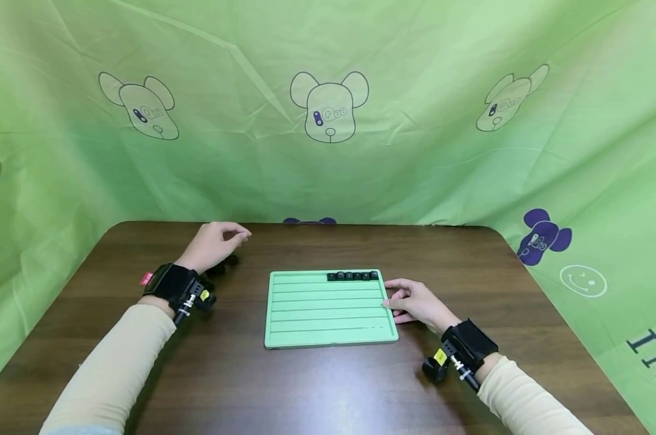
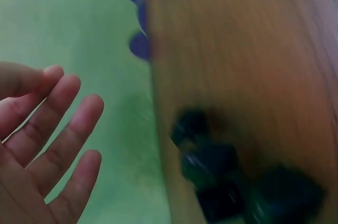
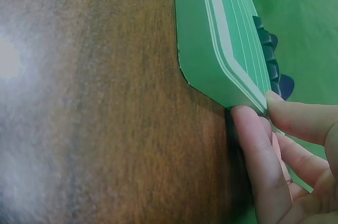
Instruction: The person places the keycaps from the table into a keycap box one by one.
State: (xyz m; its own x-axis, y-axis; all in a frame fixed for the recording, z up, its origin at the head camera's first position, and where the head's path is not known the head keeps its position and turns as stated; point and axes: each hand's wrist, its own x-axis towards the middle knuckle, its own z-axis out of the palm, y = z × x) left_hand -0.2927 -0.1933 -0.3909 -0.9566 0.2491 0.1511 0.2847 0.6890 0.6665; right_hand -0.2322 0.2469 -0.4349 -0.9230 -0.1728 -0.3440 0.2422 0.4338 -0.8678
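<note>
A mint-green ridged tray [image 1: 330, 309] lies in the middle of the table, a short row of small black cubes [image 1: 353, 276] in its top groove at the right end. My right hand [image 1: 417, 305] pinches the tray's right edge, thumb over the rim and fingers against the side. At the far left, my left hand [image 1: 213, 246] is raised above the table. Its fingers [image 2: 68, 134] are extended, the thumb close to the index fingertip, and nothing shows between them. Beneath and beside it sit several dark cubes [image 2: 211, 163], blurred in the left wrist view and mostly hidden from the head view.
The brown wooden table [image 1: 328, 386] reaches back to a hanging green cloth [image 1: 328, 175] printed with bear heads. Each wrist wears a black strap with a small camera mount, the left strap [image 1: 170, 284] and the right strap [image 1: 471, 344].
</note>
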